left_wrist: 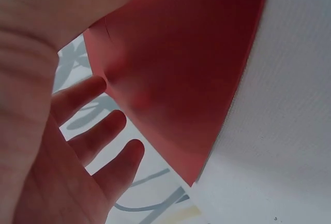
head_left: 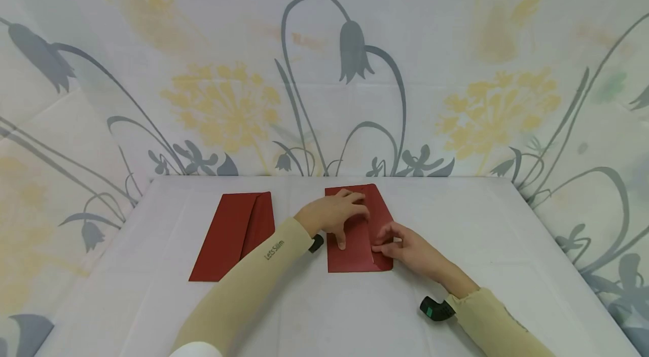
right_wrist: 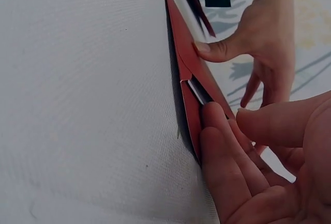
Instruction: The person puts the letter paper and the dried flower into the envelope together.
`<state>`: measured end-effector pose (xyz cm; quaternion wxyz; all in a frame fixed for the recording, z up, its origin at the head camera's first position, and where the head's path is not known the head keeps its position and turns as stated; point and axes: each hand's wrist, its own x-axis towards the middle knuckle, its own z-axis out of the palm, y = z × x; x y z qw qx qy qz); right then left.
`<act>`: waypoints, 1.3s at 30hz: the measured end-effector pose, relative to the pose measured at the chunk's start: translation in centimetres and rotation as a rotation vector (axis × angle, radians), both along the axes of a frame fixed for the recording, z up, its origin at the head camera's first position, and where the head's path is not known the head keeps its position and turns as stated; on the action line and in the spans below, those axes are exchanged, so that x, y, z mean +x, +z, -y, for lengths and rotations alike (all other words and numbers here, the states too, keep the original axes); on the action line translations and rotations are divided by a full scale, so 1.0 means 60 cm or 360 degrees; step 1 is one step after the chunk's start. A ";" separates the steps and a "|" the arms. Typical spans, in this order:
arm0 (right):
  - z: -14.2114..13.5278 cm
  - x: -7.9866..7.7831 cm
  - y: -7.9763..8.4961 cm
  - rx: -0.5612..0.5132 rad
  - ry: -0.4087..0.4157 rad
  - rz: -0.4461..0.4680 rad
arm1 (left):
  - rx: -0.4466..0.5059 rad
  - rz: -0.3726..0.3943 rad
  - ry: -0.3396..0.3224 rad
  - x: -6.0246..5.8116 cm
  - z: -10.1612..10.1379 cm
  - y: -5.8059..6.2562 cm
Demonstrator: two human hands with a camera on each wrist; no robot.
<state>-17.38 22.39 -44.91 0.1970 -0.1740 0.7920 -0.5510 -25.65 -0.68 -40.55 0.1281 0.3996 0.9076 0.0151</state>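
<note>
A red envelope (head_left: 350,258) lies on the white table, its flap (head_left: 380,210) unfolded to the right. My left hand (head_left: 337,213) rests on its upper part with fingers spread; the left wrist view shows the fingertips past the red paper (left_wrist: 186,79). At the lower right, my right hand (head_left: 403,244) pinches the edge of the envelope's pocket between thumb and fingers. In the right wrist view, a pale strip (right_wrist: 199,92) shows inside the opening (right_wrist: 209,99), close to the fingertips of my right hand (right_wrist: 258,157).
Another red envelope (head_left: 223,239) lies to the left, partly behind my left sleeve (head_left: 253,284). The white tabletop (head_left: 481,222) meets a flower-patterned cloth (head_left: 324,92) at the back and sides. A black wrist device (head_left: 436,309) sits by my right wrist.
</note>
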 end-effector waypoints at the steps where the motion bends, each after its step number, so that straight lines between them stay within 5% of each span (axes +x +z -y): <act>1: -0.001 0.000 0.000 -0.0003 0.0012 0.0002 | -0.0002 -0.0008 -0.0002 0.000 0.000 0.000; 16: -0.004 -0.003 -0.002 -0.0115 0.0116 0.0066 | -0.0007 0.0037 0.0021 0.004 0.006 0.000; 39: -0.009 0.018 -0.006 -0.0172 -0.0140 0.0043 | 0.0286 0.0080 -0.0040 0.034 0.044 -0.014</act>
